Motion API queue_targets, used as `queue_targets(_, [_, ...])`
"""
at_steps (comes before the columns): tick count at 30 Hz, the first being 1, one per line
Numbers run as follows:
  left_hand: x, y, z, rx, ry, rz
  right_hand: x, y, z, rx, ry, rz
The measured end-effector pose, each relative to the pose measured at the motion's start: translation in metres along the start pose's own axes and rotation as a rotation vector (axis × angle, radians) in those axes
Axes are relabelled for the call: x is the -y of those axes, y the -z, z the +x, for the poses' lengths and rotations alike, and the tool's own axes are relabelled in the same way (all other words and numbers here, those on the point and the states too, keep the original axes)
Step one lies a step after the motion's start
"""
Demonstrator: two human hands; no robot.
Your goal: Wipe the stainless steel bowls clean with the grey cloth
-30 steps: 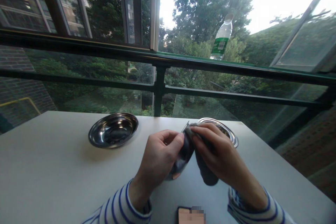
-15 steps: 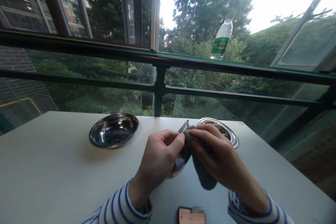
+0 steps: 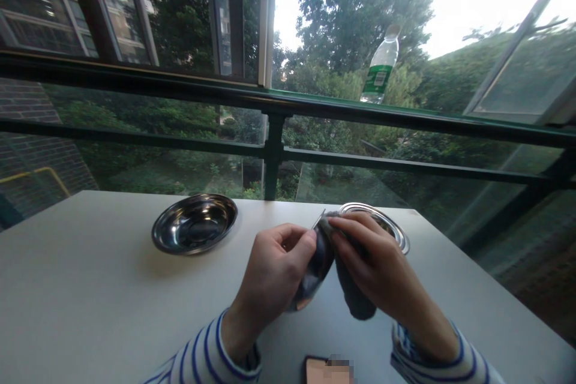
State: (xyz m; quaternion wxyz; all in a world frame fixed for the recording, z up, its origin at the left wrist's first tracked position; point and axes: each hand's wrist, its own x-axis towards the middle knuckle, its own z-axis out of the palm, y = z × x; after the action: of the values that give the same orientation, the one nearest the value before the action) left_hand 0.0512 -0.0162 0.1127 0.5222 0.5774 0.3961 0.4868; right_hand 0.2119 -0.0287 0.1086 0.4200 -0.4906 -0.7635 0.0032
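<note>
Between my hands a shiny metal bowl (image 3: 320,264) is tilted up on its side above the table. My left hand (image 3: 279,273) pinches its rim with thumb and fingers. A dark grey cloth (image 3: 355,294) is gripped in my right hand (image 3: 375,255), its upper part against the bowl's edge and its lower end hanging down. My hands hide part of the bowl and most of the folded cloth.
On the white table (image 3: 90,288), a metal bowl (image 3: 195,225) stands at the left and a metal dish (image 3: 400,237) at the right behind my right hand. A phone (image 3: 319,372) lies at the near edge. A plastic bottle (image 3: 378,75) stands by the railing (image 3: 333,109).
My right hand and the cloth have shifted slightly right along the bowl's edge. The bowl has turned a little, so more of its curved surface shows. My left hand keeps its grip.
</note>
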Motion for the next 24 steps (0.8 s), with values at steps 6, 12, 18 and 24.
queue_targets(6, [-0.0008, -0.0007, 0.0007, -0.012, -0.004, -0.005, 0.0028, -0.0001, -0.0011, 0.047, 0.096, 0.012])
queue_targets(12, [0.0004, -0.0002, 0.0008, -0.018, 0.001, -0.012, 0.0021, -0.0001, -0.0008, 0.028, 0.050, -0.010])
queue_targets(18, [-0.0011, 0.0005, -0.0007, 0.003, -0.013, -0.016, 0.0030, 0.0017, -0.0002, 0.010, 0.033, -0.009])
queue_targets(24, [-0.0015, 0.0014, -0.0002, -0.014, 0.005, -0.024, 0.0049, 0.0024, -0.0010, 0.054, 0.115, 0.012])
